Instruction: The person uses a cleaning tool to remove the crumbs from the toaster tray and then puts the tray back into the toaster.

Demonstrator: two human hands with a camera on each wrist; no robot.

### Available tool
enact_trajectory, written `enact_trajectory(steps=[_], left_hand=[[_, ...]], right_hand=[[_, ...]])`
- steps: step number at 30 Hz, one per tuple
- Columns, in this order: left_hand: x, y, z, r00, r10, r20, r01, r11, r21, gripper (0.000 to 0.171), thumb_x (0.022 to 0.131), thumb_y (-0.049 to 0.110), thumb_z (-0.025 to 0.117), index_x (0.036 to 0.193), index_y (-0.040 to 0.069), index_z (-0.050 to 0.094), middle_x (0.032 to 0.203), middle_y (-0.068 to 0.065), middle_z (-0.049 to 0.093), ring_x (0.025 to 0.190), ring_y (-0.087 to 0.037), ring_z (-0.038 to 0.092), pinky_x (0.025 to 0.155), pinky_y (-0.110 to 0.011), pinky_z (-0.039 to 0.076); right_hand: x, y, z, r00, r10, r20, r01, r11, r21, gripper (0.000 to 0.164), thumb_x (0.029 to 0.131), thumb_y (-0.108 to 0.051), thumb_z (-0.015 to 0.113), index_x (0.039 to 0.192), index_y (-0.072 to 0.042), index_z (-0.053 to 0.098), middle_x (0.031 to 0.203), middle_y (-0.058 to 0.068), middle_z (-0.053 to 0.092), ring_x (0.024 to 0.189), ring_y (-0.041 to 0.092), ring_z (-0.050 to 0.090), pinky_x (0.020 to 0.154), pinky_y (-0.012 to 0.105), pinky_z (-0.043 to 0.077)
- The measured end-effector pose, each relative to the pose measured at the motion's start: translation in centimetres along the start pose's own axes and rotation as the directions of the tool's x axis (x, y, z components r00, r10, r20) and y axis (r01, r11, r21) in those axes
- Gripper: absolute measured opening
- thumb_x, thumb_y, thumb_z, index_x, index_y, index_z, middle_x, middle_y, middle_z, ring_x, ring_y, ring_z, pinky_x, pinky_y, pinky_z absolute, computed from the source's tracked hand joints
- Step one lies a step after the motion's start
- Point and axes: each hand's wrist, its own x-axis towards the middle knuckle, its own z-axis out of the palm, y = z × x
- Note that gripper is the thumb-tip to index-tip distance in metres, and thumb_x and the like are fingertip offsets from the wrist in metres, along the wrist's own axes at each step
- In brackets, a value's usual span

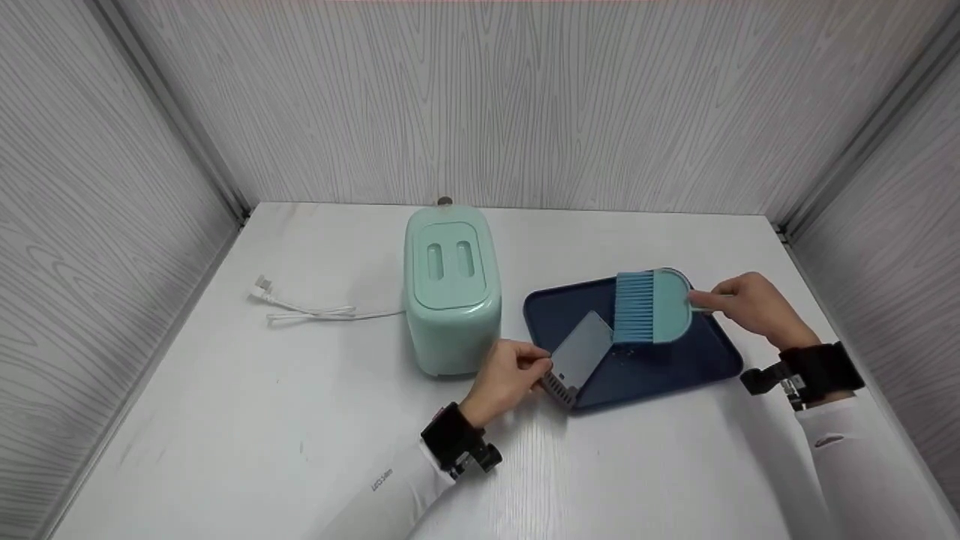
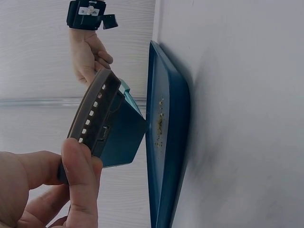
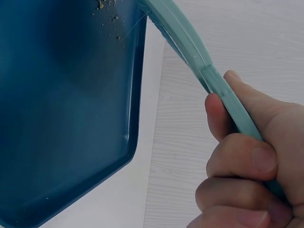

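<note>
My left hand pinches the dark slotted end of a flat metal crumb tray between thumb and fingers. The crumb tray tilts over the near left part of a dark blue serving tray. In my right hand is the thin handle of a mint-green brush. Its blue bristles point left, beside the crumb tray's far end. Small crumbs lie on the serving tray below, as the left wrist view shows. The right wrist view shows my fingers curled round the brush handle.
A mint-green toaster with a lid on top stands left of the serving tray, close to my left hand. Its white cord and plug lie farther left on the white table. Grey wood-patterned panels enclose the back and sides.
</note>
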Motion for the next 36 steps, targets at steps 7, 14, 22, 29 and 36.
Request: enact_trajectory(steps=[7,14,22,29,36], left_hand=[[0.0,0.1,0.0,1.000,-0.002,-0.013,0.002,1.000,-0.004,0.016,0.091,0.005,0.066,0.103,-0.003,0.073,0.083,-0.005,0.071,0.057,-0.008,0.062,0.062,-0.044,0.060],[0.1,0.0,-0.1,1.000,-0.005,-0.023,0.004,1.000,-0.011,0.016,0.091,0.004,0.066,0.103,-0.002,0.073,0.083,-0.006,0.071,0.056,-0.009,0.061,0.065,-0.051,0.059],[0.1,-0.1,-0.1,1.000,0.009,-0.028,-0.010,1.000,-0.014,0.015,0.091,0.004,0.067,0.102,-0.002,0.074,0.084,-0.007,0.072,0.057,-0.010,0.063,0.063,-0.049,0.059],[0.2,-0.1,-0.2,0.999,0.022,-0.029,-0.022,1.000,0.000,0.015,0.091,0.004,0.066,0.102,-0.004,0.073,0.085,-0.007,0.073,0.058,-0.011,0.064,0.064,-0.048,0.060],[0.2,-0.2,-0.1,0.999,0.019,-0.028,-0.018,1.000,0.018,0.015,0.091,0.003,0.066,0.103,-0.004,0.073,0.085,-0.006,0.072,0.057,-0.008,0.063,0.062,-0.045,0.060]], right_hand=[[-0.3,0.3,-0.6,1.000,0.019,-0.012,-0.019,1.000,-0.013,0.050,0.091,-0.054,0.062,0.090,-0.006,0.075,0.078,0.003,0.041,0.070,0.019,0.037,0.064,0.034,0.032],[-0.8,0.1,-0.7,0.999,0.016,-0.040,-0.014,0.998,0.057,0.046,0.091,-0.051,0.064,0.087,-0.007,0.075,0.081,0.003,0.058,0.070,0.019,0.046,0.059,0.030,0.039],[-1.6,-1.7,0.0,1.000,-0.030,0.001,0.030,0.994,0.106,0.042,0.092,-0.050,0.063,0.091,-0.010,0.077,0.076,-0.008,0.058,0.068,0.012,0.045,0.066,0.031,0.040],[-2.5,-4.0,1.3,0.995,-0.093,0.022,0.089,0.985,0.149,0.038,0.091,-0.045,0.066,0.090,-0.009,0.077,0.064,-0.008,0.049,0.061,0.012,0.041,0.063,0.028,0.041],[-3.2,-5.5,3.2,0.992,-0.124,0.034,0.117,0.982,0.150,0.038,0.090,-0.051,0.064,0.084,-0.015,0.078,0.073,0.000,0.053,0.074,0.022,0.054,0.073,0.031,0.048]])
